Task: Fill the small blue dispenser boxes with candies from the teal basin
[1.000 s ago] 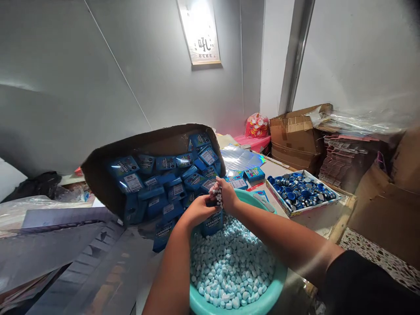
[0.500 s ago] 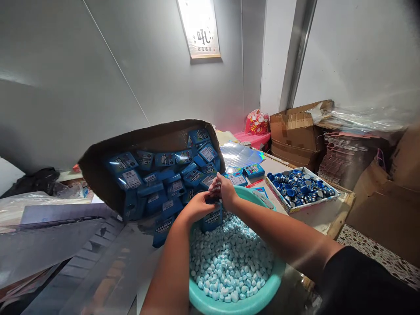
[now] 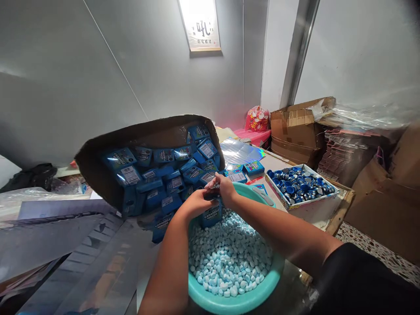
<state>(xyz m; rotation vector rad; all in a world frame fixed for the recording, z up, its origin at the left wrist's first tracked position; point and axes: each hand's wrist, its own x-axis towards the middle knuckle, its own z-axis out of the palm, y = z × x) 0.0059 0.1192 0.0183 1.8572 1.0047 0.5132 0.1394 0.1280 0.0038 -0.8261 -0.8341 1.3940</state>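
My left hand (image 3: 196, 204) is closed around the upper part of a blue candy box (image 3: 211, 216) printed "Caramelo Macizo", which stands upright over the left side of a teal tub (image 3: 235, 303). My right hand (image 3: 225, 189) is cupped above the box's top, its fingers curled around some small pale candies; the box's opening is hidden by my hands. Loose pale blue and white candies (image 3: 229, 258) fill the tub below.
A tipped cardboard carton (image 3: 98, 175) full of blue candy boxes (image 3: 164, 192) lies left of the tub. To the right stand a white tray (image 3: 306, 205) of blue caps, more boxes (image 3: 253, 168) and a metal-looking scoop or handle (image 3: 263, 195). Cardboard cartons (image 3: 292, 131) stack behind.
My right hand has lowered slightly onto the box's top, and fewer candies show between its fingers. My left hand still grips the box. The view has shifted a little.
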